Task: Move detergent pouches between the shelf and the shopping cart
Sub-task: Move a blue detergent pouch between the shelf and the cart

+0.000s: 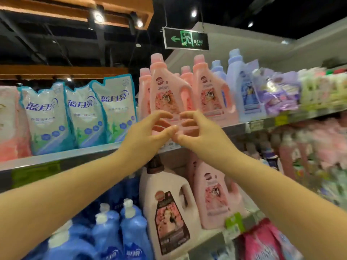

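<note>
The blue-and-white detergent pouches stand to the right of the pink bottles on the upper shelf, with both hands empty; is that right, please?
No: the head view shows the blue-and-white detergent pouches left of the pink bottles, not right. They do stand on the upper shelf, and the left hand and right hand hold nothing.

The single wide-angle camera sits on the person's head and looks forward and somewhat upward, close to the store shelving. Both forearms enter from the bottom corners, and the left hand (148, 132) and right hand (199, 132) meet near mid-frame. The upper shelf edge (56, 158) slants across at mid-height, with detergent pouches (80, 113) at left. An exit sign (185, 38) and ceiling lights (98, 17) fill the top. The right side is blurred.
</note>
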A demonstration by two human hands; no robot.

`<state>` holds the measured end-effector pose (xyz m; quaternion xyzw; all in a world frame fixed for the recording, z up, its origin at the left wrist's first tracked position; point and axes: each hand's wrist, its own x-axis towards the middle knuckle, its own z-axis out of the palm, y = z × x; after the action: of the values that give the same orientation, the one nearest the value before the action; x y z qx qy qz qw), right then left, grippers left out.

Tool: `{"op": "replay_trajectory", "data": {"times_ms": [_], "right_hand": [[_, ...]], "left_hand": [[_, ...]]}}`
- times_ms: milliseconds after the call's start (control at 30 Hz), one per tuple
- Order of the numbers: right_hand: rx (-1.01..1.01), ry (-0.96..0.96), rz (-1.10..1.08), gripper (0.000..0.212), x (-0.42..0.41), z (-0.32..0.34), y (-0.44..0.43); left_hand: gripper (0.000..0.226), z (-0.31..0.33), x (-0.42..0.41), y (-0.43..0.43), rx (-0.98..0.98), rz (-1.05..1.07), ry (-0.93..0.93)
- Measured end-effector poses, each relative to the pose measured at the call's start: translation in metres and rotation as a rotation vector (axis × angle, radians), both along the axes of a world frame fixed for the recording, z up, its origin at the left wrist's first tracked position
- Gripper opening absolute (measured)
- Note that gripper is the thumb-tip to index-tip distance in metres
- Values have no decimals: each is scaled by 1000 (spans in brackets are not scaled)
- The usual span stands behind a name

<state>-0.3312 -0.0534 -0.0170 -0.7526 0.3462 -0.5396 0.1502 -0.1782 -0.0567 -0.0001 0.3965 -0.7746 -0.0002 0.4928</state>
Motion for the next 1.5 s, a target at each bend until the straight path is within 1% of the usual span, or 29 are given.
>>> {"op": "replay_trajectory", "data": {"times_ms": [67,167,267,367,500,567,667,800,933,967,1067,1200,1267,1367,1433,1500], "right_hand": [[41,-21,-38,48,-25,-16,12],[98,-115,-111,45,-71,-40,30],[106,-192,-228,32,-130,-67,50],[98,-266,-378,23,-200,-96,70],[149,-355,-598,23,-302,-143,89],[199,-395,-702,27,-358,-169,95],[285,-441,-817,24,-436,-214,103],[466,-523,-886,17,-509,-279,114],[662,-619,-974,21,-545,-357,117],[720,-650,-990,21,-550,-380,118],[869,-736,-1034,11,-557,-446,127],[1065,-821,-1140,13,-565,-525,139],[1142,-844,-1194,24,-572,-558,144],[1292,-834,-1329,42,-584,-594,157],[1352,-838,-1455,47,-589,-612,172],[1395,-837,-1544,46,-591,-627,186]], "left_hand": [[22,-16,-30,5,13,-69,44],[21,-36,-84,11,88,-165,125],[16,-58,-150,14,133,-280,170],[17,-87,-229,15,176,-394,166],[14,-129,-351,18,265,-551,143],[15,-152,-412,18,313,-583,142],[13,-192,-493,15,390,-655,149],[14,-255,-567,15,528,-682,103],[19,-340,-613,8,704,-655,40],[22,-364,-621,6,754,-635,16],[31,-434,-636,8,878,-564,-78],[47,-518,-649,17,1091,-485,-163],[55,-551,-651,23,1174,-451,-224],[70,-593,-658,34,1282,-462,-339],[80,-616,-665,43,1336,-468,-408],[84,-634,-673,55,1375,-494,-448]]}}
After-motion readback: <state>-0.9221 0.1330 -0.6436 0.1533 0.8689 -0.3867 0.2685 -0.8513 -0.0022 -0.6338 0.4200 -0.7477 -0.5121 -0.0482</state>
